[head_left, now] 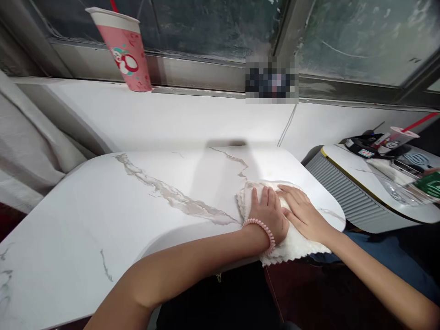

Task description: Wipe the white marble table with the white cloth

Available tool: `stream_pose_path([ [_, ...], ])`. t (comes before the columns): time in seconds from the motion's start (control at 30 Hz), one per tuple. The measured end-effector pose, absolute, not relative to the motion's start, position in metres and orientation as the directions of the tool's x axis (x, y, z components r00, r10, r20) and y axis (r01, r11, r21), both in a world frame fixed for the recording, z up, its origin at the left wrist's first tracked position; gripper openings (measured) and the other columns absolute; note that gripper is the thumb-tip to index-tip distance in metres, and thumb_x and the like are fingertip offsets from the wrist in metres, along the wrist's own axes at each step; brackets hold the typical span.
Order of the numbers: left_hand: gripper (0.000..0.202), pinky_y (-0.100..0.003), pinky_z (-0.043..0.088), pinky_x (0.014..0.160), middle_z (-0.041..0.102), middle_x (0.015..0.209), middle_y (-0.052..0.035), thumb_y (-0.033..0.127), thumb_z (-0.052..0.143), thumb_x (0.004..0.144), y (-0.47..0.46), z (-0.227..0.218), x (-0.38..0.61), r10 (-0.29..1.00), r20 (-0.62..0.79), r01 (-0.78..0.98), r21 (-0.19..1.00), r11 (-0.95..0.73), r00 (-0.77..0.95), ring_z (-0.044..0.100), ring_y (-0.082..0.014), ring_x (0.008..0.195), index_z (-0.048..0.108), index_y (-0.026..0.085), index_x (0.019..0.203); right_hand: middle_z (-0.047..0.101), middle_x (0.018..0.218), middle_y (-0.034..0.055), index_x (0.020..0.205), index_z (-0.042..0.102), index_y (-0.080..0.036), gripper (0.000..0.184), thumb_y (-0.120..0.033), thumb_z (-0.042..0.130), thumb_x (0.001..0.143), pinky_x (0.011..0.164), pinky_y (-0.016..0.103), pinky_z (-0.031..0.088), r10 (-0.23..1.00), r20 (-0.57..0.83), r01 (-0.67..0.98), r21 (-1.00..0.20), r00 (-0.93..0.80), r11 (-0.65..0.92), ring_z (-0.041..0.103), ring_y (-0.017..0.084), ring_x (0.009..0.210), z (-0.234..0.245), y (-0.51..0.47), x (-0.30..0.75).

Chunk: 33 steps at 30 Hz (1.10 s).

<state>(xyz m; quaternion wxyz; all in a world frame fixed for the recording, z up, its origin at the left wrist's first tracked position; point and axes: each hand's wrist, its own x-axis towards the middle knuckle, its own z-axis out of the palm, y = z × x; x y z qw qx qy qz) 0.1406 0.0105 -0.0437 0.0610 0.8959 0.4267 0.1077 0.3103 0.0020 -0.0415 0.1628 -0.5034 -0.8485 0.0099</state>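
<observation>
A cream, fluffy cloth with a scalloped edge lies near the right end of the white marble-patterned table, part of it hanging over the front edge. On top of it my left hand presses flat, its fingers stretched toward the window; a pink coiled band circles that wrist. Beside it, my right hand rests on the cloth with fingers extended to the upper left. The two hands are close together, and both have their fingers out straight.
A pink paper cup with a red straw stands on the window ledge. Farther along is a blurred dark item. At right, a ribbed white cabinet bears another cup and several small things. A pale curtain hangs at left.
</observation>
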Motion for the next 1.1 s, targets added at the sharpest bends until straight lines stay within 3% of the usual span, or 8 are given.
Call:
stream_pose_path([
  [0.23,0.063,-0.058,0.015,0.119,0.033,0.154,-0.0202,0.033,0.03,0.094,0.037,-0.045,0.136,0.81,0.136,0.774,0.244,-0.585,0.57,0.024,-0.0323,0.145,0.034,-0.001,0.146,0.054,0.135,0.0103,0.13,0.049,-0.029,0.04,-0.044,0.036,0.096,0.103,0.056,0.039,0.833,0.328,0.834,-0.187,-0.445,0.519,0.046,0.032,0.129,-0.048,0.04,0.305],
  [0.67,0.054,-0.043,0.014,0.121,0.043,0.15,-0.0127,0.033,0.029,0.095,0.173,-0.048,0.081,0.876,0.181,0.823,0.3,-0.482,0.447,0.033,-0.0209,0.141,0.04,0.007,0.141,0.062,0.124,0.0102,0.115,0.057,-0.024,0.032,-0.036,0.04,0.091,0.101,0.053,0.038,0.802,0.415,0.784,-0.269,-0.429,0.559,0.053,0.031,0.118,-0.056,0.182,0.246],
  [1.1,0.046,-0.041,0.019,0.119,0.05,0.143,-0.0128,0.03,0.033,0.096,0.228,-0.045,0.054,0.919,0.23,0.877,0.294,-0.38,0.321,0.041,-0.0236,0.134,0.05,0.009,0.133,0.066,0.112,0.0107,0.109,0.062,-0.021,0.033,-0.033,0.043,0.085,0.096,0.048,0.041,0.762,0.46,0.722,-0.31,-0.456,0.619,0.058,0.03,0.107,-0.059,0.263,0.213],
])
